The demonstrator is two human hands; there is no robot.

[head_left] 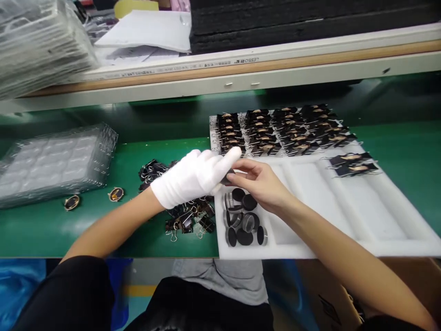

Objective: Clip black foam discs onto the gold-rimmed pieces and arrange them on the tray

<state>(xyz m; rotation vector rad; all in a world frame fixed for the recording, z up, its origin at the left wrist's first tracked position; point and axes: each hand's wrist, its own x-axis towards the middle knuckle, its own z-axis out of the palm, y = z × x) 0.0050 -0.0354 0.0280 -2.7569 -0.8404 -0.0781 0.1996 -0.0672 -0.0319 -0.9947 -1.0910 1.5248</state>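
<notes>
My left hand, in a white glove, meets my bare right hand above the left edge of a white foam tray. Between them a small dark disc is pinched, partly hidden by the fingers. Several round black pads lie in the tray's near left part, just below the hands. Rows of clipped black pieces fill the tray's far part. Loose black binder clips are heaped under and beside my left wrist.
Two round gold-rimmed pieces lie on the green table. A stack of clear plastic trays stands at the left. A shelf edge crosses behind, bearing black foam sheets and more plastic trays.
</notes>
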